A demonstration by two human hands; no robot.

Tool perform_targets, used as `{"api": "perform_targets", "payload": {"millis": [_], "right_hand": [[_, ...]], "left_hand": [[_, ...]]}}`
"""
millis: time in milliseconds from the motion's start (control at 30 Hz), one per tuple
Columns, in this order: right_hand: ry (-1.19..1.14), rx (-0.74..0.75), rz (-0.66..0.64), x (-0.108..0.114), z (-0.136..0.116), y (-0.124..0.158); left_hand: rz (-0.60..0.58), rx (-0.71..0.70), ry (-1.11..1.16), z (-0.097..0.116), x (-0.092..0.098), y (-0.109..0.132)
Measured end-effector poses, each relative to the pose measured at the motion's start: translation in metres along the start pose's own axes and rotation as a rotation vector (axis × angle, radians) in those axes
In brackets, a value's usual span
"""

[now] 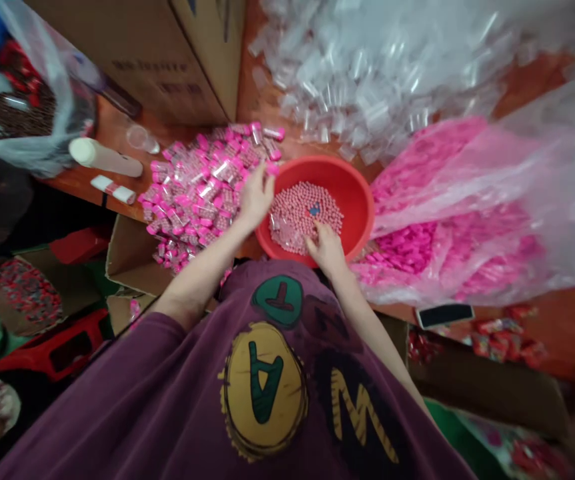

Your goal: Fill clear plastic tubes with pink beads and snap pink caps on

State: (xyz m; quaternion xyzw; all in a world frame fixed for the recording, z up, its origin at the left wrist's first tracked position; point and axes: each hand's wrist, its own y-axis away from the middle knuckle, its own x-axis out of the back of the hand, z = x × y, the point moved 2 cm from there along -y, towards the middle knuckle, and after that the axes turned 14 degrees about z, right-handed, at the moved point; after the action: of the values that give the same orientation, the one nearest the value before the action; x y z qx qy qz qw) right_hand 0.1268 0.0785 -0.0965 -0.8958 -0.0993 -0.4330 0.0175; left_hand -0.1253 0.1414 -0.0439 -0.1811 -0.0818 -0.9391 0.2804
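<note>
My left hand is at the bowl's left rim, fingers pinched on a small vial of which mainly the pink cap shows. Below and left of it lies a heap of clear, pink-capped vials filled with pink beads. Inside the red bowl, my right hand is over loose pink beads, thumb and forefinger apart. Just beyond its fingertips is a small blue object, its kind unclear. Clear pieces lie on the beads at the left.
Clear empty vials spread across the back of the table. A plastic bag of pink caps lies right of the bowl. A cardboard box, a white bottle and a phone are also around. Cardboard boxes stand below the edge.
</note>
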Motion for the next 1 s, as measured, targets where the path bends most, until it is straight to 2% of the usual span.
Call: {"api": "perform_targets", "payload": {"millis": [100, 167, 233, 300, 400, 500, 633, 733, 867, 1000], "right_hand": [[-0.049, -0.116, -0.017, -0.002, 0.027, 0.017], [-0.080, -0.138, 0.018, -0.002, 0.037, 0.026], [-0.102, -0.135, 0.035, -0.005, 0.040, 0.027], [-0.103, -0.126, 0.020, -0.012, 0.036, 0.019], [-0.065, -0.061, -0.047, -0.032, 0.016, -0.005], [0.012, 0.007, -0.112, -0.058, -0.012, -0.029], [0.059, -0.035, -0.224, -0.084, -0.032, -0.046], [-0.129, -0.081, -0.163, -0.086, -0.026, -0.050], [-0.353, 0.010, -0.032, -0.067, -0.013, -0.045], [-0.313, 0.117, -0.032, -0.051, -0.011, -0.032]], "left_hand": [[-0.065, 0.008, -0.125, -0.009, 0.019, -0.042], [-0.096, -0.001, -0.191, -0.018, 0.025, -0.050], [-0.103, -0.042, -0.225, -0.026, 0.026, -0.036], [-0.112, -0.095, -0.251, -0.036, 0.024, -0.007], [-0.162, -0.167, -0.311, -0.053, 0.017, 0.042], [-0.194, -0.203, -0.386, -0.063, 0.018, 0.073], [-0.205, -0.173, -0.392, -0.058, 0.032, 0.084], [-0.197, -0.127, -0.286, -0.048, 0.034, 0.087], [-0.155, 0.048, -0.135, -0.048, 0.010, 0.092], [-0.180, 0.280, -0.046, -0.063, -0.022, 0.094]]}}
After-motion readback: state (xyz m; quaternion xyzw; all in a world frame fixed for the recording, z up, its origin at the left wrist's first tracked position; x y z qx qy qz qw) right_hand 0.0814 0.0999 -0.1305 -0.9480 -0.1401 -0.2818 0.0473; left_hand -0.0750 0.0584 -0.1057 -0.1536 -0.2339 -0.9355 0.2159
